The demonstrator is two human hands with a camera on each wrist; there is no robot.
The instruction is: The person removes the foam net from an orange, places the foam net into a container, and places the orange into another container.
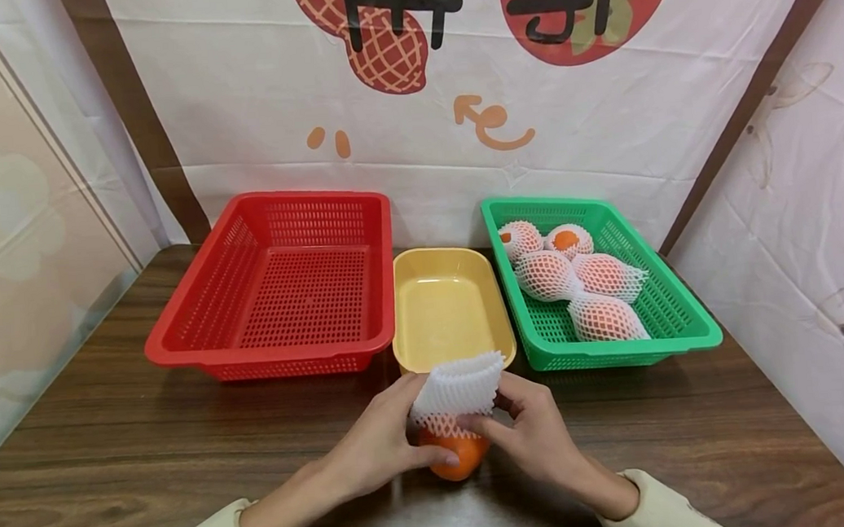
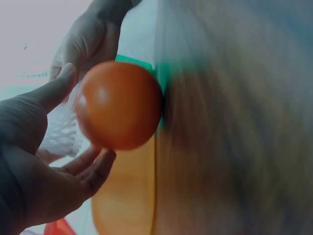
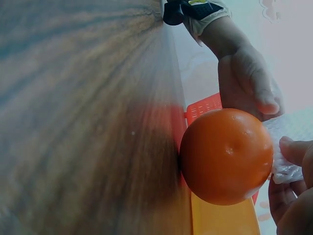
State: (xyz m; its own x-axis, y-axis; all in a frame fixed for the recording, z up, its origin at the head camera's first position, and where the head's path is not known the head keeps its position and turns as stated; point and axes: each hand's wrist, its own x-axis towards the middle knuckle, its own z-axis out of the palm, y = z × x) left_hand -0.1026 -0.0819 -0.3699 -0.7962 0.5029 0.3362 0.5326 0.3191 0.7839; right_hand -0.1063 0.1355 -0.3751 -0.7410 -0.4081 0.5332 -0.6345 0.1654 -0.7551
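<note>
Near the front middle of the table is an orange fruit [image 1: 462, 457], round and glossy, its upper part inside a white foam net sleeve [image 1: 460, 387]. My left hand [image 1: 379, 438] holds the fruit from the left, thumb on its front. On the other side, my right hand [image 1: 540, 431] pinches the net sleeve, thumb in front and fingers behind. In both wrist views the lower part of the orange fruit [image 2: 119, 105] [image 3: 226, 156] is bare. Whether it rests on the table or is slightly lifted, I cannot tell.
A red basket [image 1: 159, 347] stands at the left with nothing in it. Beside it is a shallow yellow tray [image 1: 450, 302]. The green basket [image 1: 675, 311] at the right holds several net-wrapped fruits [image 1: 605, 318]. A printed cloth [image 1: 235, 113] hangs behind.
</note>
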